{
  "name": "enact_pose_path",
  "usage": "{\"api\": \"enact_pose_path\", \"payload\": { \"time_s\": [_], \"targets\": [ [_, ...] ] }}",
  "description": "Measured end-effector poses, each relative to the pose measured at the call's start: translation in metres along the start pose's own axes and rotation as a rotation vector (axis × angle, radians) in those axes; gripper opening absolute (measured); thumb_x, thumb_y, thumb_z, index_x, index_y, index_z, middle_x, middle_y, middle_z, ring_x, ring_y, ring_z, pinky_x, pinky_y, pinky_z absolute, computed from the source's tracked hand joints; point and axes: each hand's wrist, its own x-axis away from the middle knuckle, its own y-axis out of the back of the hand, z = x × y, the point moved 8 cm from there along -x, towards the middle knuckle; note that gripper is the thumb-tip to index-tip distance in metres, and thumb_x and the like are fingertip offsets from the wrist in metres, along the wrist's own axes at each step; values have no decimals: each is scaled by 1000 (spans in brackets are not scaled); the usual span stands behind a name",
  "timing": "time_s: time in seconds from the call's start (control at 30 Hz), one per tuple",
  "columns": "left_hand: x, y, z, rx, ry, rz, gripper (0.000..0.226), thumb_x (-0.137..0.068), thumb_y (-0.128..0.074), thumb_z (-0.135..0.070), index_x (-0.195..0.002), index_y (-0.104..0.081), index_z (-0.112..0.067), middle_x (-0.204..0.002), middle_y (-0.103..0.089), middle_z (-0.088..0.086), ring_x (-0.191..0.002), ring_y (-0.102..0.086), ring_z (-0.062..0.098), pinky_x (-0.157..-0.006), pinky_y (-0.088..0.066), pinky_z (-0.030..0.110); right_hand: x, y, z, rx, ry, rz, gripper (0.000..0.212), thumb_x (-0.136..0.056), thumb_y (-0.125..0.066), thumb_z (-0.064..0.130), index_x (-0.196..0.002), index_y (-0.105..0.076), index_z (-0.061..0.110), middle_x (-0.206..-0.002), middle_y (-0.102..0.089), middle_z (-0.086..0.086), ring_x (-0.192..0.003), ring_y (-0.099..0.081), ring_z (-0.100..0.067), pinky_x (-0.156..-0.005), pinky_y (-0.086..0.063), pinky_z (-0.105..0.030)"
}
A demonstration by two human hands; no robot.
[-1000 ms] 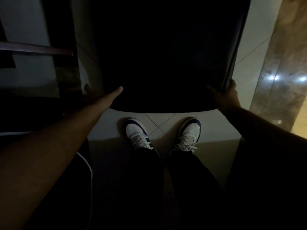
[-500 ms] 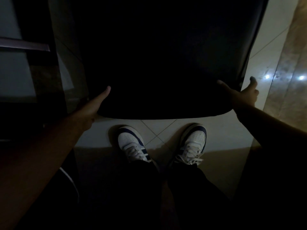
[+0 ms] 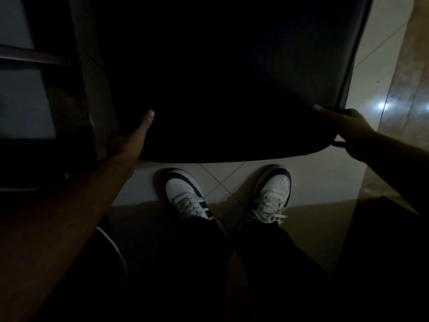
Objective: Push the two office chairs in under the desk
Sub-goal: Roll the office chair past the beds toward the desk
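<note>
Dark chair [image 3: 232, 77] filling the upper middle of the frame, its near curved edge just above two white shoes [image 3: 185, 196] on the tiled floor [image 3: 325, 180]. Left hand [image 3: 132, 140] at the lower-left corner of the chair, thumb laid flat on top, remaining fingers lost in shadow, so grip impossible to judge. Right hand [image 3: 348, 131] at the lower-right corner, thumb on top, fingers curled round the side edge. Dark furniture [image 3: 58, 112] close by at left, too dim to identify.
</note>
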Motion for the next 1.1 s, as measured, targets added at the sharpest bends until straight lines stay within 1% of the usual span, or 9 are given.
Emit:
{"api": "enact_pose_path", "payload": {
  "time_s": [0.1, 0.17, 0.3, 0.43, 0.6, 0.73, 0.93, 1.0, 1.1],
  "targets": [
    [11, 14, -6, -55, 14, -16, 150, -27, -55, -99, -153, -24, -24, -160, -25, 7, -143, -27, 30, -113, -26, 48, 21, 4, 11, 0, 3, -11, 104, -36, -76, 79, -118, -62, 18, -103, -70, 2, -85, -64, -12, -58, -45, -27],
    [26, 30, -14, -71, 1, -62, 150, -27, -54, -99, -152, -24, -23, -159, -26, 9, -141, -29, 33, -111, -28, 49, 38, 10, 21, 10, 1, -8, 110, -32, -74, 82, -119, -62, 16, -107, -69, -4, -86, -65, -15, -58, -46, -27],
    [68, 66, -42, -115, -8, -114, 152, -25, -51, -101, -150, -28, -18, -154, -34, 14, -136, -37, 38, -107, -36, 53, 74, 32, 45, 7, -8, -16, 102, -51, -76, 73, -128, -53, 10, -117, -64, -8, -95, -62, -21, -58, -47, -27],
    [110, 100, -75, -157, 7, -119, 143, -35, -51, -98, -149, -32, -14, -153, -37, 17, -134, -40, 39, -106, -37, 48, 116, 55, 79, 44, 37, -11, 78, -63, -72, 67, -111, -63, 7, -89, -67, -2, -73, -64, -14, -40, -45, -15],
    [166, 131, -131, -60, -47, 50, 129, -47, -59, -89, -151, -30, -18, -154, -35, 13, -136, -39, 33, -112, -33, 47, 167, 92, 127, 151, 90, -144, 88, -68, -69, 70, -121, -59, 1, -113, -66, -19, -96, -65, -33, -83, -55, -40],
    [207, 176, -180, 29, -98, -41, 109, -61, -71, -73, -146, -40, -13, -148, -44, 14, -128, -48, 34, -106, -42, 46, 215, 117, 171, 215, 133, -229, 94, -64, -61, 81, -116, -61, 3, -107, -66, -18, -91, -65, -34, -76, -53, -39],
    [264, 247, -254, -89, -93, -154, 133, -43, -63, -91, -142, -43, -6, -143, -48, 20, -119, -53, 42, -95, -48, 47, 286, 156, 255, 181, 160, -306, 94, -67, -65, 75, -117, -58, -4, -114, -63, -24, -103, -61, -40, -84, -50, -41],
    [286, 272, -287, -114, -106, -199, 132, -45, -62, -91, -142, -42, -4, -142, -49, 21, -119, -52, 43, -90, -47, 44, 309, 168, 287, 166, 179, -289, 91, -68, -63, 75, -113, -59, -4, -107, -65, -22, -96, -63, -38, -79, -53, -41],
    [317, 306, -343, -119, -162, -207, 123, -52, -66, -86, -141, -44, -4, -138, -52, 20, -115, -55, 41, -84, -48, 42, 342, 193, 339, 168, 220, -291, 86, -70, -60, 76, -106, -62, -2, -83, -63, -11, -66, -58, -23, -52, -43, -28]
  ]
}}
